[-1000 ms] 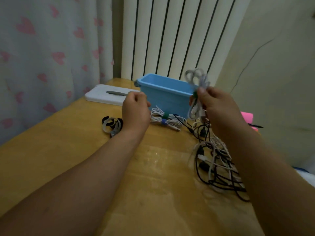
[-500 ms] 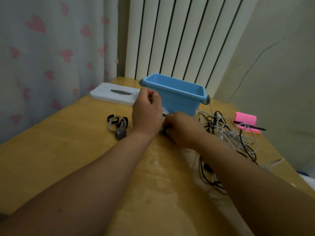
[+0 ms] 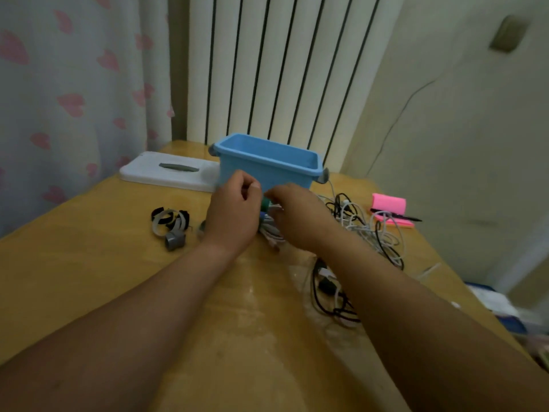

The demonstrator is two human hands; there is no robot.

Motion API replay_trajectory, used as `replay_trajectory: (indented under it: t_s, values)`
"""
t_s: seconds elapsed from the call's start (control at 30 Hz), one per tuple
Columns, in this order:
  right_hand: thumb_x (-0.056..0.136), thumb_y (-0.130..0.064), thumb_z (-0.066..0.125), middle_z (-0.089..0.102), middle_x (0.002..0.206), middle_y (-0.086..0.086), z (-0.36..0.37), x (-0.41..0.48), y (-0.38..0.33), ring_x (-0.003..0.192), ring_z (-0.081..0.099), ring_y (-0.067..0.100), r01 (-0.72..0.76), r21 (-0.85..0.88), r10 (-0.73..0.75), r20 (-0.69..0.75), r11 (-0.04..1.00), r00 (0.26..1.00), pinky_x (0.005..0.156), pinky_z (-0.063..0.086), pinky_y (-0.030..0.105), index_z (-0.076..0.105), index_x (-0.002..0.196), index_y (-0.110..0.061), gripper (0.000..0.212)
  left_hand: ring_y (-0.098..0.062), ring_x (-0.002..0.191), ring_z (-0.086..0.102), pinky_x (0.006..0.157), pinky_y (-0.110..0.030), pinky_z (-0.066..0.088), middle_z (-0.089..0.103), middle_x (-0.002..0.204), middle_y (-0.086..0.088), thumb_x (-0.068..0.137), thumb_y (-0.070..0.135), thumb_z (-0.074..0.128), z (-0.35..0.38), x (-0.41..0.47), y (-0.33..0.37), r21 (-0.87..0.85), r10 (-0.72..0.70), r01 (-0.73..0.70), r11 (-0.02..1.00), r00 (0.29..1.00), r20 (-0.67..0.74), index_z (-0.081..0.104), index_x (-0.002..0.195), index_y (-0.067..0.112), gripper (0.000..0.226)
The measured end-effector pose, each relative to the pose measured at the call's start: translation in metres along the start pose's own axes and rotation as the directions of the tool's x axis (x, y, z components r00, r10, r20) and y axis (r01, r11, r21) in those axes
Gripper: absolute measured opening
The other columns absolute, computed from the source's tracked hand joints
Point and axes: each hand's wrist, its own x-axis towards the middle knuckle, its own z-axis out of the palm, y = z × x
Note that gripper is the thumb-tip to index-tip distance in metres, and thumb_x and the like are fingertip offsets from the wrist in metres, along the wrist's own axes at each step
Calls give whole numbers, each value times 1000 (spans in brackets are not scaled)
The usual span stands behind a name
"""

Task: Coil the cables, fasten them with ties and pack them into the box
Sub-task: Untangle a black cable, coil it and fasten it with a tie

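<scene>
Head view: right hand (image 3: 297,217) pinches the tied bundle (image 3: 271,231) on the table (image 3: 104,263), just before the box (image 3: 267,169). Left hand (image 3: 234,209) is curled beside it, grasp unclear. Loose cables (image 3: 367,230) lie right.

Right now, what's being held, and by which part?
The right hand pinches the coiled white cable by its green tie. Whether the curled left hand holds anything cannot be told.

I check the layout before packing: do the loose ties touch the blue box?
Apart. The head view shows a strip of bare table between the loose ties and the blue box.
</scene>
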Motion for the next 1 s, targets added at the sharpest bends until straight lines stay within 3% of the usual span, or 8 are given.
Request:
replay_trajectory:
  t_s: [0.07,0.2,0.4,0.5,0.67,0.83,1.0]
  values:
    - [104,-25,64,70,130,0,-19,-10,7,117,64,18,-15,155,33,-111,988,993,97,53,31,67,135,-21,32,-5,78,63,69,-36,57,65,83,5,109,26,53,4,-5,0,29,34,-36,999,998,54,62,97,19,16]
    - [103,-27,65,73,109,-7,-36,-26,34,102,66,9,-30,322,127,-284,946,950,78,44,13,74,119,-23,19,-12,71,63,69,-48,57,66,75,3,111,31,52,9,-12,1,59,82,-90,994,989,126,65,91,18,27]
    - [103,-24,62,72,91,-14,-14,-60,67,85,64,0,-31,493,285,-449,869,847,69,47,16,75,105,-26,13,2,63,59,61,-29,44,63,63,22,114,33,47,12,-19,-3,96,88,-111,989,972,217,75,102,21,33]
    - [103,-24,63,73,94,-13,-1,-70,76,87,65,1,-38,506,309,-464,862,830,74,51,22,74,105,-28,11,0,60,59,58,-30,44,63,62,20,112,32,52,12,-21,-3,147,114,-150,978,967,228,75,103,22,27]
    - [104,-25,63,72,88,-13,-6,-70,80,83,64,0,-6,558,331,-483,830,811,65,44,11,74,105,-25,12,-2,59,58,58,-26,43,62,63,15,110,34,56,9,-21,-4,188,118,-166,968,962,245,73,99,24,22]
    - [104,-26,61,72,86,-10,-11,-67,84,81,65,5,6,610,379,-499,792,780,72,52,26,75,104,-21,14,-4,60,56,61,-32,46,61,66,11,109,36,56,8,-21,-4,207,127,-185,961,955,267,74,101,20,25]
    - [106,-26,59,70,83,-7,-15,-68,85,81,67,11,11,678,449,-499,735,741,71,52,30,73,101,-20,16,-7,58,56,62,-35,51,63,66,9,108,46,55,12,-38,18,81,169,-217,973,905,392,69,97,27,27]
